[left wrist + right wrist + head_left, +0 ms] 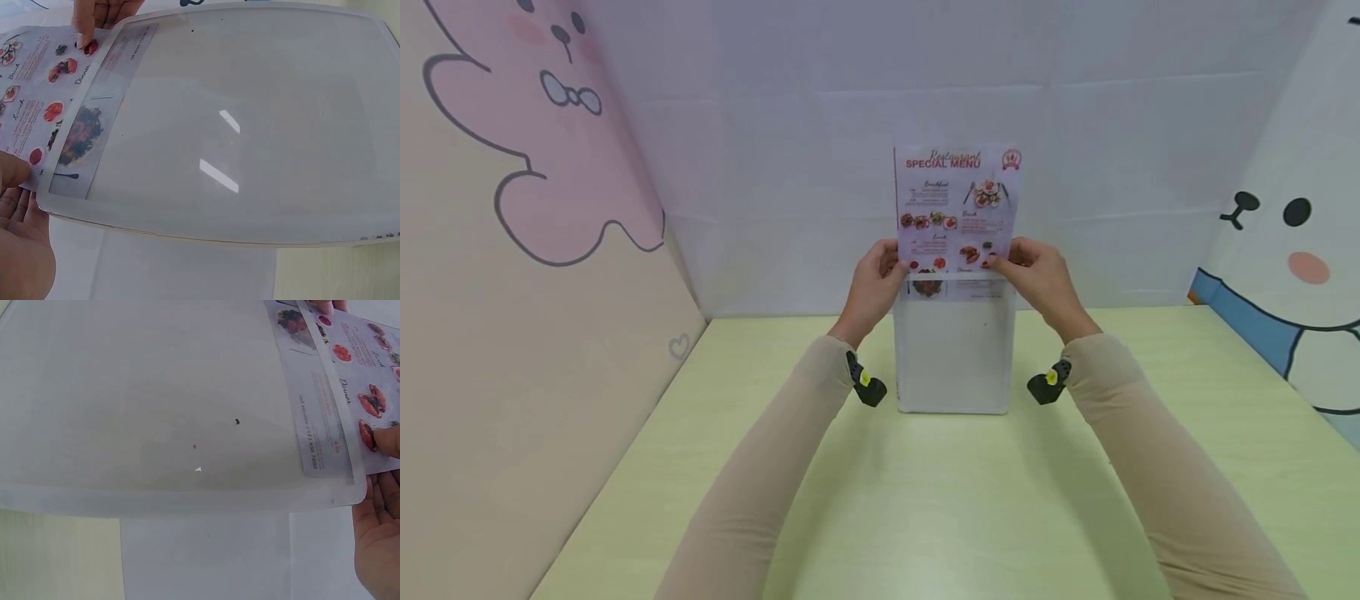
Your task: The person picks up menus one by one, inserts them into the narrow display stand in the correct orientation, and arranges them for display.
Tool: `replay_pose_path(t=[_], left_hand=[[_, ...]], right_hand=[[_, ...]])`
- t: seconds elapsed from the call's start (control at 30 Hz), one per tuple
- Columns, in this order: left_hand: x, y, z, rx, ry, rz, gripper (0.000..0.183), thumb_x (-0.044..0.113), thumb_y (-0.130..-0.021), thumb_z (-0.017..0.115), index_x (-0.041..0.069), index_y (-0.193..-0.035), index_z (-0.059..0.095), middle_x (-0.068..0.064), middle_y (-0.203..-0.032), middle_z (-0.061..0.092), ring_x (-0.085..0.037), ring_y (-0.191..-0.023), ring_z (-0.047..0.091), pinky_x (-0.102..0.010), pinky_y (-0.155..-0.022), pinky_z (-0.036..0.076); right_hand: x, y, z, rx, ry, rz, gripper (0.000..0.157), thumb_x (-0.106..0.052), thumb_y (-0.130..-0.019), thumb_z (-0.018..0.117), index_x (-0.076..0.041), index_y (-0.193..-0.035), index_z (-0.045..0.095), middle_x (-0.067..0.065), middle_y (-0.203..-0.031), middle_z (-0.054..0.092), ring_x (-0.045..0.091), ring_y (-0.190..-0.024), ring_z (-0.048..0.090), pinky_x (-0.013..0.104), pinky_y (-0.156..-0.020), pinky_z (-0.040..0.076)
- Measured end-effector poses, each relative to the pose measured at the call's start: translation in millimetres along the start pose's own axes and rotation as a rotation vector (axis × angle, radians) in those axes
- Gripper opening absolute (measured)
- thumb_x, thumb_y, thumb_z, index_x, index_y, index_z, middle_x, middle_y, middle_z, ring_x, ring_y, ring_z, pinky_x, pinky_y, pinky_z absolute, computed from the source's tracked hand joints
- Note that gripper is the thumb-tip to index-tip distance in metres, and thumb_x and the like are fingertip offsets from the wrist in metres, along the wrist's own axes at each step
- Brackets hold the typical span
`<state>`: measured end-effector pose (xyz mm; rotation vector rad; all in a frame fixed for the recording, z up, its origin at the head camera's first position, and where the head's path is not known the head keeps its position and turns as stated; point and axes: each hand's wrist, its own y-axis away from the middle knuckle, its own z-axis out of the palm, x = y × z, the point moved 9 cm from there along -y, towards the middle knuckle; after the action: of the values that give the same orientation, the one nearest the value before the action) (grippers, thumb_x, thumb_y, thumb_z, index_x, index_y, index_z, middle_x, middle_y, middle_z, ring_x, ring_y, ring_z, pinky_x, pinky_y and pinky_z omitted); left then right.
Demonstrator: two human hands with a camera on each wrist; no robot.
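Observation:
A printed restaurant menu sheet (936, 208) stands upright, its lower end inside the top of a white-framed clear display holder (955, 358). My left hand (877, 279) pinches the sheet's left edge just above the holder's top rim, thumb in front and fingers behind. On the opposite edge my right hand (1037, 271) pinches the sheet at about the same height. In the left wrist view the sheet's bottom strip (81, 144) shows behind the clear panel. The right wrist view shows small printed text on that strip (319, 425) inside the holder.
The holder stands on a pale yellow-green table (955, 500) near its back edge. Behind it hangs a white cloth or paper backdrop (760, 200). Side panels carry a pink cartoon animal (550, 150) on the left and a white cartoon animal (1285, 250) on the right.

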<state>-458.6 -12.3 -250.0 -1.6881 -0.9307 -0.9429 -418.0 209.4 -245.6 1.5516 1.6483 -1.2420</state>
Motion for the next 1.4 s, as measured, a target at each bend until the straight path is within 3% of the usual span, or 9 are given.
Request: replay_pose_path(t=[0.3,0.63,0.9,1.4], left_hand=[[-0.4,-1.4,-0.6,-0.001,-0.014,-0.009,0.022,0.01,-0.099,0.052,0.004,-0.121,0.053,-0.013,-0.115,0.063,-0.02,-0.105,0.061,-0.033,-0.093,0.049],[0.5,-1.6,-4.3,0.008,-0.037,-0.006,0.021,0.007,-0.098,0.053,0.003,-0.118,0.054,-0.013,-0.113,0.063,-0.021,-0.103,0.06,-0.032,-0.091,0.049],[0.4,-1.8,-6.9,-0.007,-0.031,-0.016,0.021,0.007,-0.097,0.054,0.003,-0.118,0.055,-0.013,-0.113,0.064,-0.02,-0.102,0.059,-0.031,-0.089,0.048],[-0.6,-2.8,-6.4,-0.026,-0.008,-0.007,0.023,0.013,-0.099,0.052,0.005,-0.121,0.055,-0.012,-0.115,0.065,-0.019,-0.101,0.061,-0.033,-0.088,0.049]], right_hand=[[-0.9,-1.5,1.5,0.005,-0.011,-0.039,0.043,-0.042,-0.095,0.058,-0.008,-0.121,0.061,0.01,-0.112,0.063,0.014,-0.097,0.053,0.031,-0.085,0.042],[-3.8,-0.2,2.2,0.005,-0.021,-0.025,0.043,-0.039,-0.095,0.058,-0.005,-0.121,0.062,0.008,-0.109,0.063,0.013,-0.095,0.052,0.032,-0.086,0.043],[-7.1,3.5,2.8,0.004,0.011,0.004,0.046,-0.04,-0.096,0.056,-0.004,-0.124,0.061,0.013,-0.111,0.06,0.017,-0.097,0.047,0.033,-0.084,0.04],[-5.3,1.1,2.9,-0.014,0.008,0.001,0.045,-0.037,-0.096,0.058,-0.004,-0.126,0.061,0.02,-0.122,0.062,0.025,-0.107,0.054,0.042,-0.094,0.042]])
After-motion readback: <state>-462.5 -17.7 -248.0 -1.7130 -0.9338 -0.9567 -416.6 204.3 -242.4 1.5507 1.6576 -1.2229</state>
